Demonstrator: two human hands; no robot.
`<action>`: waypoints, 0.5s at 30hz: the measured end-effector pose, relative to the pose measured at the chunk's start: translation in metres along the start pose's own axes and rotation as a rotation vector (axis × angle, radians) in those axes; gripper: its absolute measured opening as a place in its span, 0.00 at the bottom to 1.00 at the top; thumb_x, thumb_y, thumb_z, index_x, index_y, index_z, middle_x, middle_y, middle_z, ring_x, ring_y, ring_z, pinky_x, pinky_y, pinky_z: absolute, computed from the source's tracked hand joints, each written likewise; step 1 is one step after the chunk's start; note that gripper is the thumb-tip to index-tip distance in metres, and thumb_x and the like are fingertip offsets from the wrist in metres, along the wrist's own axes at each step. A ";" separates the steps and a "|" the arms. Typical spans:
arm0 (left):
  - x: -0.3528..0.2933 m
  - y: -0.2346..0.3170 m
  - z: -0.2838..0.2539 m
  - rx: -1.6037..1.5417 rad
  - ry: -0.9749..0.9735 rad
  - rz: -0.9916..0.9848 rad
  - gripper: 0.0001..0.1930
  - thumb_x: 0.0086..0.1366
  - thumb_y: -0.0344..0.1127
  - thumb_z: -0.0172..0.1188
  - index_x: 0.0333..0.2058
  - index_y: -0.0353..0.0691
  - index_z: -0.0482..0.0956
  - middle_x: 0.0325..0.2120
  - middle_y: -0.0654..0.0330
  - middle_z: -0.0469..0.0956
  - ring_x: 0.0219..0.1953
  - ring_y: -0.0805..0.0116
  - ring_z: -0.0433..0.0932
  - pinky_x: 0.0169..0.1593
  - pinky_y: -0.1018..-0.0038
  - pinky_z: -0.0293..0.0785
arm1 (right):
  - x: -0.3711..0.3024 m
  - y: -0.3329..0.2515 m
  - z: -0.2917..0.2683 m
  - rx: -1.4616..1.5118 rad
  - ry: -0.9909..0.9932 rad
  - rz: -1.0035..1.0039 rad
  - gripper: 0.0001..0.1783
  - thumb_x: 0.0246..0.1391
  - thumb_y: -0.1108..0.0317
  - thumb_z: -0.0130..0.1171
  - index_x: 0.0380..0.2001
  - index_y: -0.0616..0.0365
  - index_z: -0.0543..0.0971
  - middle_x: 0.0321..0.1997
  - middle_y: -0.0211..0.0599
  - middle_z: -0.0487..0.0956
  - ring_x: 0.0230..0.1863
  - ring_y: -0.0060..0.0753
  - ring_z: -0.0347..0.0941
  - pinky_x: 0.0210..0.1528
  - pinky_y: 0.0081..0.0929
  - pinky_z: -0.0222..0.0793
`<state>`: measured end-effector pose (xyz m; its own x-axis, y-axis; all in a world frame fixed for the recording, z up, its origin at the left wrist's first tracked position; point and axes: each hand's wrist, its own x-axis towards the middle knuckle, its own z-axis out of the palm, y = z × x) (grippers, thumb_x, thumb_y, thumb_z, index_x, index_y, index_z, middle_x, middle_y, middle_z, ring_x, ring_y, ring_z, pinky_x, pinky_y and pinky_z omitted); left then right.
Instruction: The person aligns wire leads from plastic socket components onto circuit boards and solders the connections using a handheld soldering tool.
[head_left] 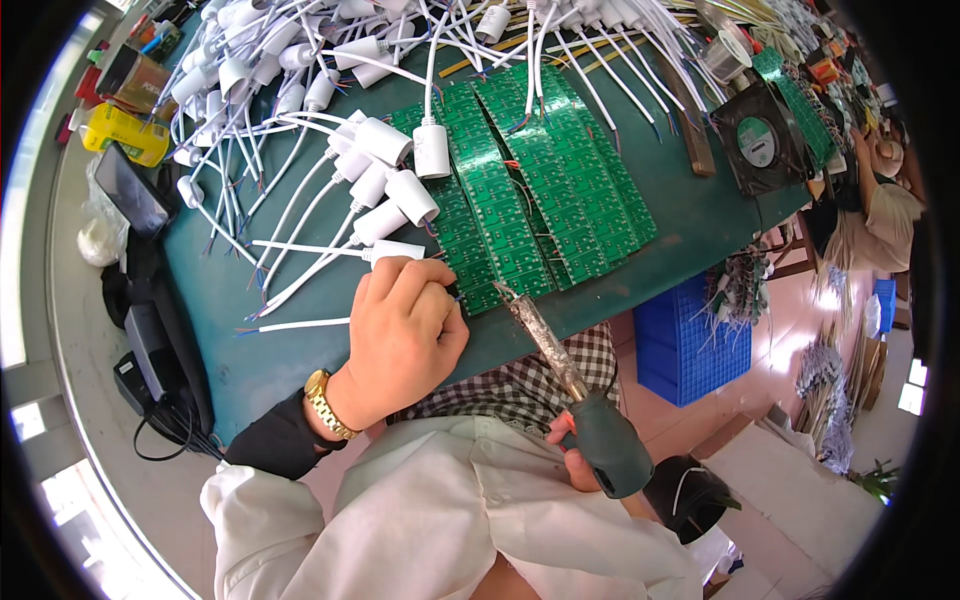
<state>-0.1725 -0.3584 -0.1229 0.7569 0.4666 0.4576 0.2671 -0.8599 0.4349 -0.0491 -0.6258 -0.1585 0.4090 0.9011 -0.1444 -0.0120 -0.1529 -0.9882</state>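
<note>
My left hand (405,320) has its fingers curled in over the near left edge of the green circuit boards (520,190). What the fingertips pinch is hidden; a short bit of wire shows beside them. A white cylindrical lamp socket (395,250) lies just beyond the knuckles, and a white cable (305,325) runs in under the hand from the left. My right hand (575,455), partly covered by the handle, grips a soldering iron (550,350) with a dark green handle. Its tip points at the near edge of the boards, a short way right of my left fingers.
White sockets with cables (260,60) heap across the back left of the green table (690,240). A square black fan (757,140) and a solder spool (727,55) stand at the right. Below the table edge is a blue crate (690,340). A phone (135,190) leans at the left.
</note>
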 end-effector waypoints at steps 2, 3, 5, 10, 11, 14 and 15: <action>0.000 0.000 -0.001 -0.006 -0.013 -0.006 0.12 0.40 0.18 0.63 0.25 0.36 0.73 0.35 0.55 0.76 0.35 0.54 0.72 0.38 0.64 0.71 | 0.001 0.000 -0.002 0.035 -0.019 0.060 0.16 0.49 0.76 0.63 0.44 0.62 0.80 0.35 0.38 0.84 0.37 0.26 0.80 0.34 0.22 0.76; -0.001 0.000 -0.001 -0.005 -0.012 -0.008 0.12 0.40 0.18 0.63 0.25 0.36 0.73 0.35 0.55 0.76 0.35 0.54 0.72 0.38 0.64 0.71 | 0.001 -0.001 -0.004 0.072 -0.036 0.121 0.16 0.49 0.76 0.63 0.44 0.63 0.80 0.35 0.38 0.84 0.36 0.26 0.80 0.33 0.21 0.76; -0.001 -0.001 0.000 0.003 -0.017 -0.004 0.13 0.41 0.19 0.64 0.28 0.36 0.74 0.36 0.55 0.77 0.35 0.53 0.73 0.38 0.63 0.71 | 0.002 0.008 -0.013 0.063 -0.137 0.075 0.19 0.55 0.63 0.60 0.46 0.62 0.75 0.35 0.40 0.80 0.35 0.28 0.78 0.35 0.25 0.75; -0.001 -0.003 -0.001 -0.013 0.029 0.033 0.13 0.43 0.21 0.65 0.29 0.37 0.74 0.36 0.57 0.77 0.37 0.55 0.73 0.38 0.64 0.70 | -0.004 0.015 -0.009 0.080 -0.141 -0.049 0.24 0.61 0.51 0.57 0.46 0.62 0.71 0.36 0.43 0.77 0.34 0.30 0.75 0.36 0.28 0.73; -0.001 -0.005 -0.001 -0.020 0.037 0.052 0.11 0.45 0.22 0.65 0.29 0.38 0.74 0.36 0.59 0.77 0.38 0.57 0.73 0.37 0.66 0.69 | -0.003 0.009 -0.007 0.161 -0.073 0.051 0.16 0.57 0.64 0.60 0.44 0.62 0.76 0.37 0.39 0.79 0.34 0.27 0.76 0.34 0.23 0.74; -0.001 -0.006 -0.003 -0.056 0.025 0.058 0.12 0.44 0.22 0.65 0.30 0.38 0.76 0.36 0.59 0.78 0.37 0.57 0.73 0.38 0.65 0.69 | -0.002 0.004 -0.011 0.207 -0.039 0.196 0.13 0.51 0.77 0.63 0.42 0.60 0.81 0.38 0.35 0.82 0.34 0.23 0.76 0.31 0.19 0.74; -0.001 -0.006 -0.003 -0.057 0.023 0.058 0.12 0.44 0.22 0.65 0.30 0.38 0.76 0.36 0.59 0.78 0.37 0.57 0.73 0.38 0.65 0.69 | -0.002 0.004 -0.013 0.172 -0.075 0.240 0.12 0.50 0.76 0.64 0.41 0.59 0.81 0.38 0.35 0.82 0.35 0.24 0.76 0.31 0.19 0.74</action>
<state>-0.1764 -0.3531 -0.1237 0.7557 0.4220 0.5008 0.1884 -0.8725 0.4509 -0.0381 -0.6333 -0.1612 0.3072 0.8762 -0.3714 -0.2572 -0.2993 -0.9188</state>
